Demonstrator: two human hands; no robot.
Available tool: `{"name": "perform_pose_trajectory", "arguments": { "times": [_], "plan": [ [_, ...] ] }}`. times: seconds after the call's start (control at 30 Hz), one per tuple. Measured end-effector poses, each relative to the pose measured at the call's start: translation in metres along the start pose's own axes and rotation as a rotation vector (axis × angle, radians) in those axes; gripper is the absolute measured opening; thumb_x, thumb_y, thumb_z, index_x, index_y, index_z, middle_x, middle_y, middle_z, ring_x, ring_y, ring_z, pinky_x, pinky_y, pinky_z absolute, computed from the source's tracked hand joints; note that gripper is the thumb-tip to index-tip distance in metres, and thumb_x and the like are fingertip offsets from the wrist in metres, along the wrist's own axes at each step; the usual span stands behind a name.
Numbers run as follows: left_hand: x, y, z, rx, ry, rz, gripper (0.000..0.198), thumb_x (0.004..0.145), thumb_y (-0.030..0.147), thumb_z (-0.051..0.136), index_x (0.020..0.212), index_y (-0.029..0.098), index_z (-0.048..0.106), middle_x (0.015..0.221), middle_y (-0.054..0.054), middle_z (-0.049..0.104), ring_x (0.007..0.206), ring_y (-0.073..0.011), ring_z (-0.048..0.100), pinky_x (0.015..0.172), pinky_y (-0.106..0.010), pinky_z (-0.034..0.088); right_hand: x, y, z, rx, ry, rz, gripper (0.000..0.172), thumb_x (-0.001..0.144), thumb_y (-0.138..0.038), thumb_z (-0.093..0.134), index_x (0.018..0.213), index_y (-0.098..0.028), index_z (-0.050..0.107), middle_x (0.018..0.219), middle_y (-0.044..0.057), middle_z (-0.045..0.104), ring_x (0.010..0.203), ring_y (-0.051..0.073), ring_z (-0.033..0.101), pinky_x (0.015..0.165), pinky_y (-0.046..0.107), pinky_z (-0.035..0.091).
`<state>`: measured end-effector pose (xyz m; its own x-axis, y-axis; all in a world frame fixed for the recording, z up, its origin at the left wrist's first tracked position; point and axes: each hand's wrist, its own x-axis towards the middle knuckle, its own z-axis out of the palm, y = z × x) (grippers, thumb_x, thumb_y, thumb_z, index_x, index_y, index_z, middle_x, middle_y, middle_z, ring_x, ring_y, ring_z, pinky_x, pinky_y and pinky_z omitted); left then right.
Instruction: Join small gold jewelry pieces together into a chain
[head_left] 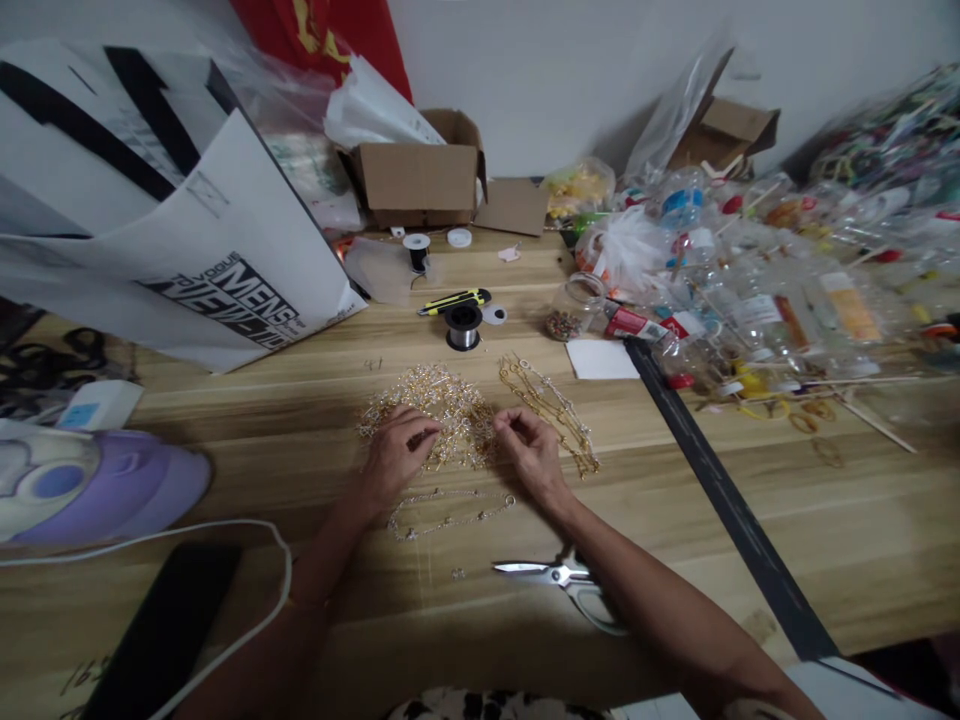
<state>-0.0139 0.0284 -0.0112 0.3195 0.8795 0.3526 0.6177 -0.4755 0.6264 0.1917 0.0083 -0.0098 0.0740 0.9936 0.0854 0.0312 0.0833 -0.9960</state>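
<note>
A loose pile of gold and silver jewelry pieces (442, 395) lies on the wooden table. My left hand (397, 450) rests at the pile's near left side, thumb and fingers pinched together; whatever they hold is too small to name. At the right edge of the pile, my right hand (529, 450) is also closed in a pinch, its contents not clear. Gold and silver chains (551, 405) lie just beyond and right of that hand. A silver chain with small beads (450, 515) is laid out in a loop nearer to me. Scissors (559, 575) lie partly under my right forearm.
Behind the pile are a wire spool (463, 328) and a yellow-black utility knife (454, 300). Plastic bottles (757, 300) crowd the right back. A white shopping bag (247, 220) and a purple object (135, 485) stand left, with a white cable (281, 560) nearby.
</note>
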Motion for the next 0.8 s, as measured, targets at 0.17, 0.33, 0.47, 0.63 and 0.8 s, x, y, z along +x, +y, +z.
{"name": "perform_pose_trajectory", "arguments": {
  "times": [0.17,0.33,0.47,0.63,0.8],
  "plan": [
    [0.0002,0.0059,-0.0002,-0.053,-0.069,0.001,0.010,0.079,0.014,0.060,0.072,0.019,0.066,0.073,-0.002,0.069,0.073,-0.0167,0.059,0.071,-0.030,0.045,0.0000,0.0016,-0.0004,-0.016,0.010,0.001,0.017,0.078,-0.034,0.061,0.076,-0.017,0.060,0.072,0.001,0.057,0.071,0.014,0.052,0.067,0.025,0.041],
    [-0.0009,0.0037,-0.0017,0.025,-0.097,-0.005,0.010,0.079,0.013,0.059,0.073,0.019,0.065,0.073,-0.002,0.068,0.074,-0.0170,0.057,0.072,-0.030,0.044,0.0002,0.0026,-0.0012,-0.017,0.002,-0.002,0.017,0.078,-0.034,0.061,0.076,-0.018,0.060,0.072,0.001,0.057,0.070,0.014,0.052,0.066,0.025,0.042],
    [-0.0020,0.0047,-0.0032,0.136,-0.107,0.063,0.012,0.080,0.012,0.058,0.077,0.019,0.067,0.078,-0.004,0.065,0.079,-0.0186,0.053,0.075,-0.033,0.043,0.0003,0.0015,-0.0012,-0.013,-0.002,-0.008,0.016,0.078,-0.034,0.061,0.075,-0.018,0.060,0.071,0.001,0.058,0.069,0.014,0.052,0.067,0.026,0.042],
    [-0.0022,0.0095,-0.0022,0.157,-0.103,0.110,0.012,0.081,0.015,0.059,0.075,0.019,0.068,0.083,-0.005,0.061,0.087,-0.0203,0.049,0.079,-0.035,0.043,0.0002,0.0001,-0.0011,-0.027,-0.001,-0.001,0.017,0.078,-0.035,0.061,0.075,-0.018,0.060,0.071,0.001,0.058,0.071,0.015,0.053,0.068,0.026,0.042],
    [-0.0031,0.0060,0.0016,0.136,-0.181,0.180,0.013,0.084,0.019,0.057,0.075,0.018,0.068,0.078,-0.005,0.062,0.088,-0.0209,0.049,0.080,-0.036,0.043,0.0001,0.0001,-0.0010,-0.021,-0.002,-0.001,0.016,0.078,-0.033,0.061,0.076,-0.018,0.060,0.072,0.001,0.058,0.070,0.014,0.053,0.068,0.026,0.043]
  ]
}}
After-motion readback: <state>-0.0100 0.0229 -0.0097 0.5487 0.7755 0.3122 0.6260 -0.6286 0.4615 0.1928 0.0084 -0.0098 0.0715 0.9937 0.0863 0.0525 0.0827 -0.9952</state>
